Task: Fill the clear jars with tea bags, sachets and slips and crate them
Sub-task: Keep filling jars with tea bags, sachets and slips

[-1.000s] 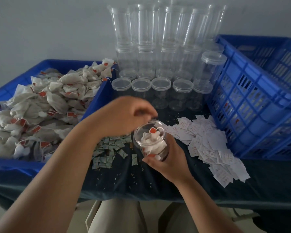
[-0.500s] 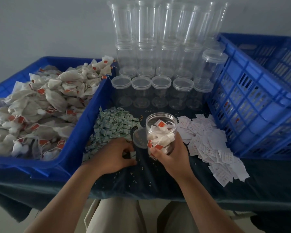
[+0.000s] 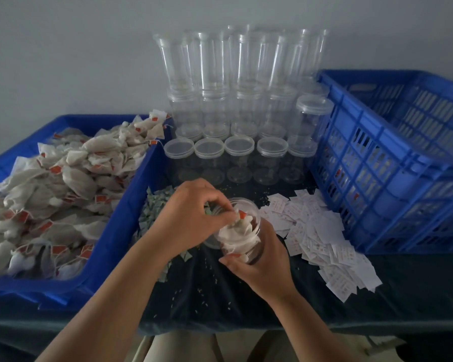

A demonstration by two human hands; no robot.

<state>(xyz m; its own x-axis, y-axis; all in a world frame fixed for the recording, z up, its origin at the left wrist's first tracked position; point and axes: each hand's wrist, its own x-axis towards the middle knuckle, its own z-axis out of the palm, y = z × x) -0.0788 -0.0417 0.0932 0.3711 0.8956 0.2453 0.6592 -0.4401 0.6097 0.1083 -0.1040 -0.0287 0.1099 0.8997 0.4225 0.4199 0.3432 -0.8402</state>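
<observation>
Right hand point(image 3: 262, 267) gripping a tilted clear jar point(image 3: 255, 226) of tea bags point(image 3: 236, 235) above the dark tablecloth point(image 3: 207, 291), left hand point(image 3: 191, 218) arching over its mouth, fingertips pinching a small green sachet point(image 3: 208, 211), sachet pile point(image 3: 152, 212) and paper slips point(image 3: 319, 231) flanking

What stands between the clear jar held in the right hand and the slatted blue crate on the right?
Nothing upright. Only the flat heap of white paper slips lies between the clear plastic jar and the slatted blue plastic crate, whose tall near wall the jar would probably have to pass over.
</observation>
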